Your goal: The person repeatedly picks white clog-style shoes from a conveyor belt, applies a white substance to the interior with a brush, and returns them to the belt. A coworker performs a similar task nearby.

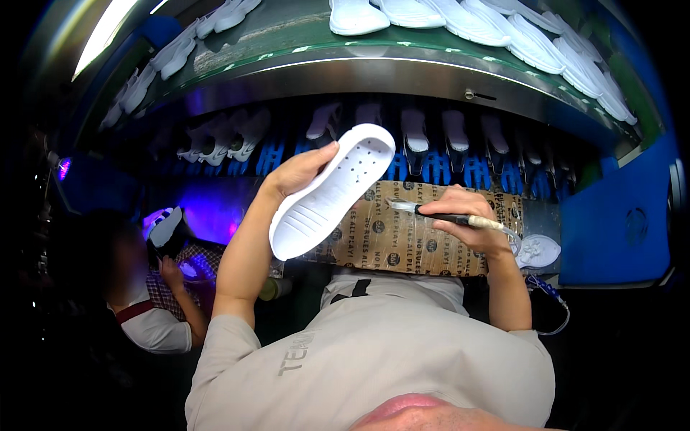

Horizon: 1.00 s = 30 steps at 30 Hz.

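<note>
My left hand (305, 170) grips a white shoe sole (332, 195) by its left edge. The sole is tilted, its inner face towards me, with small holes at the upper end and grooves at the lower end. To the right, my right hand (468, 210) is closed around a glue brush (449, 217) with a black handle and a pale rear part. A clear tube (514, 243) runs from its back end. Its bristle tip points left, apart from the sole, above a bench top covered with printed brown tape (424, 248).
Several white soles (474, 21) lie on a green conveyor belt (287, 36) with a metal front edge (424, 68). Below hang shoe uppers (415, 133) on a blue rack. A white lumpy piece (539, 251) sits at the bench's right, beside a blue panel (618, 223). Another person (154, 316) works at left.
</note>
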### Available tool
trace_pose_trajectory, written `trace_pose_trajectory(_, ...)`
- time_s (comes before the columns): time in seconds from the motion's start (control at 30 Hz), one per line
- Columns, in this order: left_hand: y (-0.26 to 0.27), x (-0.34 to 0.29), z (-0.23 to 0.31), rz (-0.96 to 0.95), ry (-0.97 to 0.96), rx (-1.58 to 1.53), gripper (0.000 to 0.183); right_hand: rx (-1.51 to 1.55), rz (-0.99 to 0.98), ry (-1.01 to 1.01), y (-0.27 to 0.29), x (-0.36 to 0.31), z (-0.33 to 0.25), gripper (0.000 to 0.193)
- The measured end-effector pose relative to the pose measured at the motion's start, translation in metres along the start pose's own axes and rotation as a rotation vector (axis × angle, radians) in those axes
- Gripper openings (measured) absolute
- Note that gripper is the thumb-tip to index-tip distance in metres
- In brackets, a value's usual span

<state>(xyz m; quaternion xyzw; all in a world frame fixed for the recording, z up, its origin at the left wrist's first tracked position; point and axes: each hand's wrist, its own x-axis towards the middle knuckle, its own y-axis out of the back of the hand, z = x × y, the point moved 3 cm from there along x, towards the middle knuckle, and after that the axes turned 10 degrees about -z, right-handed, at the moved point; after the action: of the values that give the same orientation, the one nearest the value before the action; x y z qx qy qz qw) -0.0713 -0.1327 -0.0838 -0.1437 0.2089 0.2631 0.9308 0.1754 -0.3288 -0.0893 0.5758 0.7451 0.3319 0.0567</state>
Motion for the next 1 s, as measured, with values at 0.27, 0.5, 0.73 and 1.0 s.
trace_pose_trajectory(0.27,0.165,0.098,0.299,0.072,-0.683,-0.214,0.059,0.251,0.017,-0.114,-0.026,-0.011,0.002,0.027)
trace_pose_trajectory(0.5,0.296,0.146,0.302,1.039,-0.087,0.949,0.068,0.324,0.045,-0.315,-0.044,-0.043,0.032,0.029)
trace_pose_trajectory(0.73,0.401,0.136,0.241,1.22,0.286,1.309,0.09,0.356,0.074,-0.421,-0.037,-0.057,0.054,0.028)
trace_pose_trajectory(1.0,0.349,0.107,0.24,1.145,0.064,1.406,0.082,0.352,0.055,-0.476,-0.045,-0.046,0.06,0.03)
